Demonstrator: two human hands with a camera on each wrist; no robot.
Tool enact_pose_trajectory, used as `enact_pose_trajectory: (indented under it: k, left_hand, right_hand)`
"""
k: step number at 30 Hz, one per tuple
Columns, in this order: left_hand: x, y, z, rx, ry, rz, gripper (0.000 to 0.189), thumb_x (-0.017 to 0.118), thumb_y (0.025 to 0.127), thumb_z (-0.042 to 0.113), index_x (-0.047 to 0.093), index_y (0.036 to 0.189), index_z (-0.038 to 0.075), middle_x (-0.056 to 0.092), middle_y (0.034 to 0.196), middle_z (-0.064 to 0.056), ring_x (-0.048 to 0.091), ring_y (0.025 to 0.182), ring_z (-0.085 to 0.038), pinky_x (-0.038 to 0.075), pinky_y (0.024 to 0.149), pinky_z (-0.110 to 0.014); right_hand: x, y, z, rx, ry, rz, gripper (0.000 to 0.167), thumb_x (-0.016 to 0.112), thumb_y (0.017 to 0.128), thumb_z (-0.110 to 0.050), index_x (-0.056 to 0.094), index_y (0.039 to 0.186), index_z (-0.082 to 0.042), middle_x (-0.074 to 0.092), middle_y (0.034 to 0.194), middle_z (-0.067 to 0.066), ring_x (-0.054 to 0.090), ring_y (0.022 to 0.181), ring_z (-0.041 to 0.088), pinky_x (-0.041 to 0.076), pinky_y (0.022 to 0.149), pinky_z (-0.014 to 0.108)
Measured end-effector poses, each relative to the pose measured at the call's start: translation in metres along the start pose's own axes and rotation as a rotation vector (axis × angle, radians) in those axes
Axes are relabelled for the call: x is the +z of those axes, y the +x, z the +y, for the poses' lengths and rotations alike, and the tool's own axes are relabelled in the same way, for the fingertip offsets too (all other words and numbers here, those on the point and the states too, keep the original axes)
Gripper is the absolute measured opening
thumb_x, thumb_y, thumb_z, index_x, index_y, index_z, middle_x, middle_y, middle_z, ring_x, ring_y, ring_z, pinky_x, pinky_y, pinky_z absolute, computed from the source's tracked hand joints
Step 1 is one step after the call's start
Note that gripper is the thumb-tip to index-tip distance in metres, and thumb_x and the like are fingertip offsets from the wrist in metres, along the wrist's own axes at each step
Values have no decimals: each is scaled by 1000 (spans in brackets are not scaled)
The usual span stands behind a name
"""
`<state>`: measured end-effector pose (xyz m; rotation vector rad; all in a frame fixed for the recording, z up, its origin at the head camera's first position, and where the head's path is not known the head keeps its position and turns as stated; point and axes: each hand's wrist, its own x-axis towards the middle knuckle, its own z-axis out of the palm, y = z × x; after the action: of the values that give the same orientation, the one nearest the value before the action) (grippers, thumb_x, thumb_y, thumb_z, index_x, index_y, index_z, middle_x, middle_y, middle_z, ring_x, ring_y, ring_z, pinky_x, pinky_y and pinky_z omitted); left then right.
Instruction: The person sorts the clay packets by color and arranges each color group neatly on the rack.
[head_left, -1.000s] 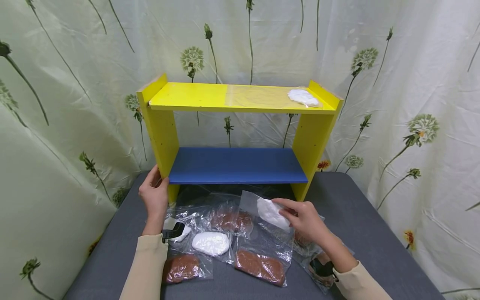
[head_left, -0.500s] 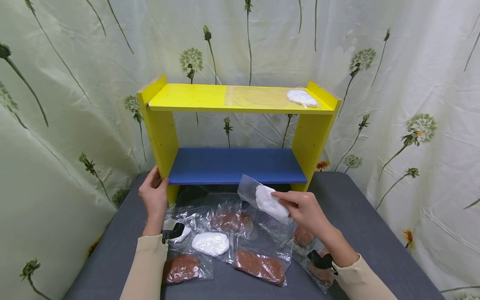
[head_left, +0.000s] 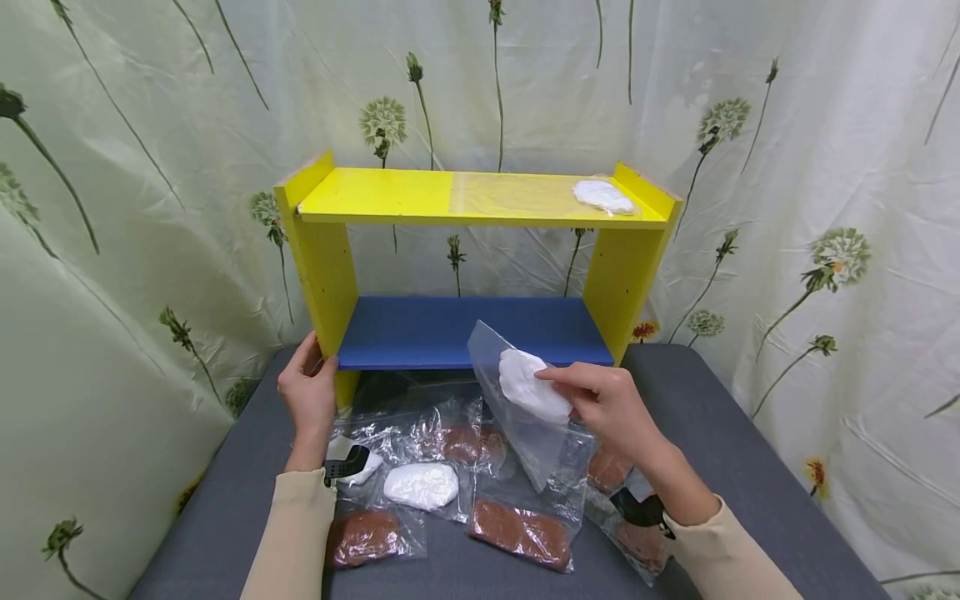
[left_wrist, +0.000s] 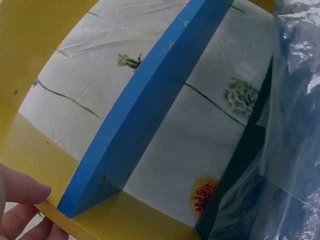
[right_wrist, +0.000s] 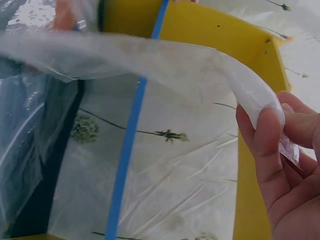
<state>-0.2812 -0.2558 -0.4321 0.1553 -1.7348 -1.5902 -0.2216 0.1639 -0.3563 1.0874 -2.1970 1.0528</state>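
My left hand (head_left: pixel 309 385) grips the front edge of the left side panel (head_left: pixel 324 283) of a small yellow shelf unit, beside the blue lower board (head_left: pixel 472 332). In the left wrist view the thumb (left_wrist: pixel 25 189) lies on the inner face, fingers behind the edge. My right hand (head_left: pixel 618 408) pinches a clear plastic bag (head_left: pixel 491 354) around the white flattened lump (head_left: pixel 528 385) inside it. That bag hangs tilted in front of the blue board, its loose plastic trailing down. In the right wrist view the bag (right_wrist: pixel 250 87) bends over between thumb and fingers.
Another bagged white lump (head_left: pixel 603 196) lies at the right end of the yellow top board (head_left: pixel 382 190). On the grey table (head_left: pixel 738 467) lie several bags with brown slabs (head_left: pixel 520 533) and white lumps (head_left: pixel 422 487). A flowered curtain (head_left: pixel 810 167) hangs behind.
My right hand has raised the bag with the white lump up and slightly left, now overlapping the blue board. The bag's loose plastic has swung down. My left hand stays on the panel.
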Motion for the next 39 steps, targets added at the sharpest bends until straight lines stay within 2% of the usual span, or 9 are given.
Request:
enact_pose_trajectory:
  k: [5,10,15,19,23,29,33,39]
  left_hand:
    - [0,0,-1,1,-4,2,49,71,94,4,66,136,29,67,130,-4,64,118,-23,52,97,-33]
    - [1,0,-1,-7,4,6,49,71,94,5,65,136,29,66,131,-5,64,118,-26,52,97,-34]
    - [1,0,-1,0,-3,3,49,71,94,4,66,136,28,67,130,-6,64,117,-25,53,96,-33]
    - [1,0,-1,4,-10,-1,49,70,94,3,65,136,27,67,130,-6,64,118,-25,52,97,-34]
    - [1,0,-1,6,-8,0,48,70,94,4,66,136,27,67,131,-5,64,118,-25,52,97,-34]
    - [1,-1,-2,2,-4,2,48,71,94,5,66,136,28,67,130,-5,64,117,-24,52,97,-34]
    - [1,-1,-2,0,3,2,47,70,95,5,66,136,28,67,130,-5,64,117,-24,52,97,-34]
    - [0,-1,-3,16,-5,1,47,71,94,5,66,136,27,67,129,-6,65,116,-24,53,96,-34]
  right_hand:
    - [-7,13,-25,-22,22,10,33,68,86,17,78,109,-4,67,78,1,49,58,8,43,51,18]
    - [-15,25,-46,-36,28,9,33,66,85,21,77,106,-2,70,82,6,52,61,13,46,54,18]
    - [-19,32,-51,-43,55,15,36,59,86,24,78,103,-1,71,87,8,56,64,19,47,56,19]
    - [-21,38,-54,-47,74,29,35,59,86,24,78,102,-1,71,89,9,58,66,21,49,57,20]
    - [-23,43,-60,-46,72,45,30,65,86,19,78,105,-1,70,91,8,56,66,15,47,55,21]
    - [-26,55,-66,-55,79,57,31,76,81,14,76,109,1,70,95,8,61,79,14,56,67,25]
    - [-30,64,-67,-80,92,87,31,75,80,17,76,109,4,71,94,10,60,77,17,54,67,23]
    - [-36,78,-71,-130,106,161,30,73,80,19,76,107,6,71,91,13,53,68,15,43,57,24]
